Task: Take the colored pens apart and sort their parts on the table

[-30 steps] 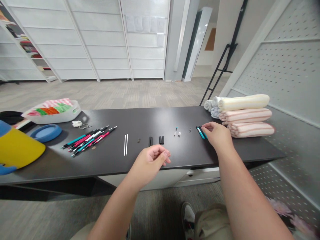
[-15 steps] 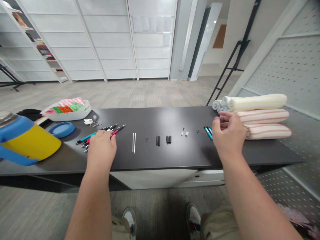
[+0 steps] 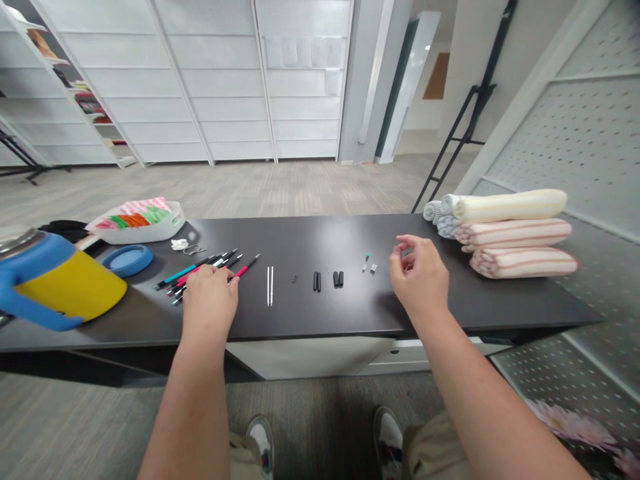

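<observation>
My left hand [image 3: 210,293] is closed over the right side of a pile of pens [image 3: 183,275], its fingertips on a pink pen [image 3: 247,265] that sticks out past the thumb. Most of its fingers are hidden behind the back of the hand. My right hand [image 3: 420,273] hovers above the table, fingers loosely curled and apart from the thumb, with nothing visible in it. To its left lie small clear and teal pieces [image 3: 373,269]. Farther left, black grips [image 3: 339,279], thin black tubes [image 3: 317,281], small springs [image 3: 294,279] and two white refills [image 3: 270,287] lie in a row.
Rolled striped towels [image 3: 523,233] are stacked at the right end of the dark table [image 3: 300,320]. At the left stand a blue and yellow jug [image 3: 70,280], a blue round lid [image 3: 127,260] and a white basket [image 3: 145,232] with colourful packets.
My right hand has moved left, away from the towels, and now covers the spot where blue pen barrels and a small spring showed. My left hand has shifted slightly right with the pink pen.
</observation>
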### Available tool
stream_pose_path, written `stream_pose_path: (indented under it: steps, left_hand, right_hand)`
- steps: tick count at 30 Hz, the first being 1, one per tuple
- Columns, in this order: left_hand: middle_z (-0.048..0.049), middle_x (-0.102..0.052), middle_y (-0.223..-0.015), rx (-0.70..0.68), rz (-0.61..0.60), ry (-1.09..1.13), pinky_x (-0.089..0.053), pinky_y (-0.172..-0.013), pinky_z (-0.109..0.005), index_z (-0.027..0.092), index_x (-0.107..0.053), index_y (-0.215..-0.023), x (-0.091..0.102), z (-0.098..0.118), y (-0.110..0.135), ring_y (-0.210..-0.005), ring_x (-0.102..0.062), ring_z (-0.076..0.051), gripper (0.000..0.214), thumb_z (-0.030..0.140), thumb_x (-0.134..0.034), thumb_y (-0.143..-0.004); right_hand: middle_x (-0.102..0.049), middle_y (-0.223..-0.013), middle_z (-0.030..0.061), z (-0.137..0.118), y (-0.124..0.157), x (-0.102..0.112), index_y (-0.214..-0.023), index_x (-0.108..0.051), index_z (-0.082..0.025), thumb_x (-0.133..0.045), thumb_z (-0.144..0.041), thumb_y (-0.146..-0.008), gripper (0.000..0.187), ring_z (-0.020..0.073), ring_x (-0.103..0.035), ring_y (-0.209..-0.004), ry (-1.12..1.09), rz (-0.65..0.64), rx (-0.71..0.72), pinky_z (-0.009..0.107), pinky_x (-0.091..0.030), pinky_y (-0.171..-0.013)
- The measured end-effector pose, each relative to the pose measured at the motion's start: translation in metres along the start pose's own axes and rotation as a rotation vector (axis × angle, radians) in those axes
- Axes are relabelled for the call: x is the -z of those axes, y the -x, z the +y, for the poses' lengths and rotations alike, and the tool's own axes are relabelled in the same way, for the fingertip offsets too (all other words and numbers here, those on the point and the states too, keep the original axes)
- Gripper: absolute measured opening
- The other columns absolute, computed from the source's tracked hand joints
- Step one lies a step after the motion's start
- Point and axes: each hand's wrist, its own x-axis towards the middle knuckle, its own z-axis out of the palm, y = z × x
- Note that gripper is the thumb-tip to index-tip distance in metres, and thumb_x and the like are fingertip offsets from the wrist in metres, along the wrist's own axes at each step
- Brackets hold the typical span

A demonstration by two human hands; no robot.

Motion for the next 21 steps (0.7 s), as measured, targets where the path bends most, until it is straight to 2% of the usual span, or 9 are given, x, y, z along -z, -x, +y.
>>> stream_pose_path:
  steps: [4,7,10,12,14,16,21]
  left_hand:
    - [-0.0158,-0.071,-0.105,-0.044,0.013,0.088,-0.049,-0.091,-0.045,0.016,-0.074,-0.105,0.008,0.006,-0.001,-0.103,-0.064,-0.035,0.028,0.034,-0.053,-0.099]
    - [-0.0116,-0.074,-0.105,-0.196,0.034,0.304,-0.049,-0.091,-0.042,0.018,-0.070,-0.111,0.021,0.020,0.001,-0.100,-0.066,-0.031,0.026,0.033,-0.051,-0.103]
    - [-0.0087,-0.074,-0.108,-0.398,0.044,0.479,-0.048,-0.094,-0.041,0.021,-0.070,-0.110,0.033,0.042,0.007,-0.103,-0.066,-0.028,0.022,0.035,-0.054,-0.104]
    - [-0.0074,-0.074,-0.107,-0.498,0.053,0.560,-0.049,-0.093,-0.039,0.022,-0.070,-0.109,0.039,0.056,0.013,-0.102,-0.065,-0.026,0.019,0.034,-0.056,-0.104]
    - [-0.0059,-0.074,-0.105,-0.568,0.071,0.643,-0.049,-0.092,-0.038,0.022,-0.070,-0.105,0.043,0.067,0.019,-0.100,-0.066,-0.024,0.015,0.032,-0.059,-0.103]
    - [-0.0048,-0.075,-0.104,-0.589,0.074,0.725,-0.050,-0.090,-0.036,0.023,-0.070,-0.104,0.045,0.074,0.023,-0.099,-0.067,-0.023,0.012,0.031,-0.061,-0.103]
    - [-0.0021,-0.076,-0.104,-0.528,-0.012,0.893,-0.053,-0.087,-0.032,0.026,-0.072,-0.106,0.052,0.080,0.026,-0.098,-0.070,-0.019,0.010,0.032,-0.066,-0.100]
  right_hand:
    - [-0.070,-0.100,0.0046,-0.005,0.002,0.002,-0.117,-0.064,-0.021,-0.059,-0.020,-0.097,0.020,0.0164,-0.061,-0.069,-0.045,-0.019,0.089,0.033,-0.051,-0.072]
    - [-0.071,-0.106,0.0079,-0.019,0.008,0.002,-0.120,-0.064,-0.021,-0.059,-0.023,-0.101,0.020,0.0190,-0.065,-0.078,-0.136,-0.094,0.232,0.034,-0.054,-0.077]
    - [-0.069,-0.125,0.0135,-0.040,0.018,-0.002,-0.138,-0.058,-0.021,-0.059,-0.030,-0.104,0.035,0.0244,-0.069,-0.102,-0.230,-0.256,0.373,0.037,-0.056,-0.090]
    - [-0.066,-0.134,0.0156,-0.053,0.024,-0.007,-0.148,-0.051,-0.019,-0.058,-0.035,-0.105,0.046,0.0283,-0.065,-0.119,-0.250,-0.353,0.434,0.041,-0.055,-0.099]
    - [-0.071,-0.126,0.0143,-0.061,0.028,-0.012,-0.145,-0.054,-0.018,-0.056,-0.035,-0.106,0.042,0.0278,-0.067,-0.114,-0.274,-0.436,0.461,0.041,-0.055,-0.096]
    - [-0.074,-0.113,0.0118,-0.064,0.030,-0.016,-0.133,-0.063,-0.018,-0.055,-0.032,-0.107,0.031,0.0255,-0.069,-0.102,-0.303,-0.476,0.474,0.038,-0.055,-0.090]
    - [-0.072,-0.096,0.0089,-0.061,0.033,-0.019,-0.111,-0.071,-0.018,-0.061,-0.034,-0.104,0.020,0.0228,-0.067,-0.086,-0.276,-0.466,0.475,0.034,-0.052,-0.077]
